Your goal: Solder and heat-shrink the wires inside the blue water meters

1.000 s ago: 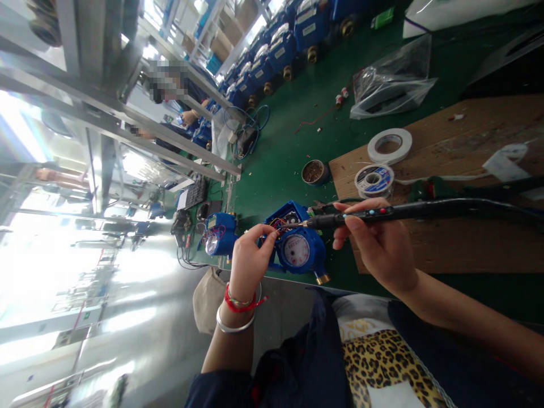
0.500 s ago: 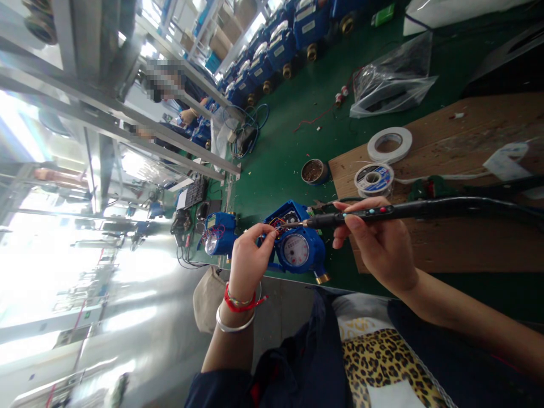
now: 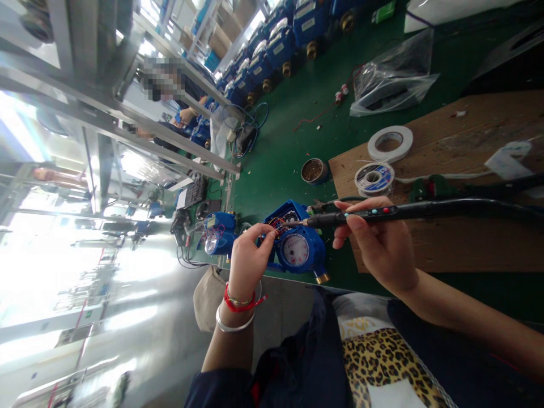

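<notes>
A blue water meter (image 3: 315, 246) with a round dial and brass end lies at the bench edge, its wiring box uncovered and showing coloured wires. My left hand (image 3: 249, 255) is closed in a pinch at that box, on what looks like a thin wire; its far end is too small to follow. In my right hand (image 3: 382, 243) is a black soldering iron (image 3: 325, 220), held like a pen. Its metal tip reaches into the wiring box, close to my left fingertips. Whether tip and wire touch, I cannot tell.
Another blue meter (image 3: 221, 233) stands to the left. Past the iron are a solder spool (image 3: 361, 180), a tape roll (image 3: 408, 141) and a small pot (image 3: 319, 173). Cardboard (image 3: 446, 249) covers the right side. Several meters line the back; a person works beyond the metal frame (image 3: 178, 139).
Almost nothing differs. Both hands keep their places, with the iron's tip still at the wiring box; the view has shifted very slightly.
</notes>
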Tool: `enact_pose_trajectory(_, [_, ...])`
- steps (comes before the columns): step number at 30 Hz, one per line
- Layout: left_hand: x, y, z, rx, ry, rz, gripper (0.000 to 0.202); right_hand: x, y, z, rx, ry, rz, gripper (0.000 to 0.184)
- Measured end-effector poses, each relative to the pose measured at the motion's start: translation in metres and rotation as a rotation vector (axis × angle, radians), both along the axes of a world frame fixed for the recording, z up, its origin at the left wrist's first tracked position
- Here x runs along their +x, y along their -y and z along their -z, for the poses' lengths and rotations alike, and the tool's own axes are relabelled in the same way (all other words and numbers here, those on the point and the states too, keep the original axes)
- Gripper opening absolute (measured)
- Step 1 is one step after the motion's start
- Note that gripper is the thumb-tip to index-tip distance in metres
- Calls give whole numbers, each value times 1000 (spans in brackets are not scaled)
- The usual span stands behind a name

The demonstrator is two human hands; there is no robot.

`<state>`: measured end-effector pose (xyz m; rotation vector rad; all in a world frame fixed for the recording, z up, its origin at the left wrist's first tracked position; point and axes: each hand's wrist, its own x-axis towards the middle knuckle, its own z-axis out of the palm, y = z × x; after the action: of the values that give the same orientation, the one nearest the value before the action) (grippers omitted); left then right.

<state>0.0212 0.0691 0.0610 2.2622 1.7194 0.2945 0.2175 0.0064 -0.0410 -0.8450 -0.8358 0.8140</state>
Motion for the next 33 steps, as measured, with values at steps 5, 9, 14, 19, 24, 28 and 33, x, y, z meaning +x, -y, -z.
enact_pose_trajectory(5, [0,0,0,-6,-18,3,15,-1,0,1,-9,-7,-24,9])
enact_pose_trajectory(9, [1,1,-1,-10,-23,-2,14,-1,-1,-2,11,-1,-4,7])
enact_pose_trajectory(14, [3,2,-3,-8,-19,-2,16,-1,-1,-2,12,-14,-14,8])
enact_pose_trajectory(19, [2,2,-2,-7,-12,0,16,-1,0,-1,23,-5,-13,7])
enact_pose_trajectory(24, [0,2,-1,-10,-13,-7,16,-1,-1,-1,3,-4,-30,8])
enact_pose_trajectory(28, [-1,3,-1,-24,5,-14,17,-1,-1,0,2,-15,-24,9])
enact_pose_trajectory(33, [-1,3,0,-30,29,-17,16,-2,-1,0,40,-34,16,9])
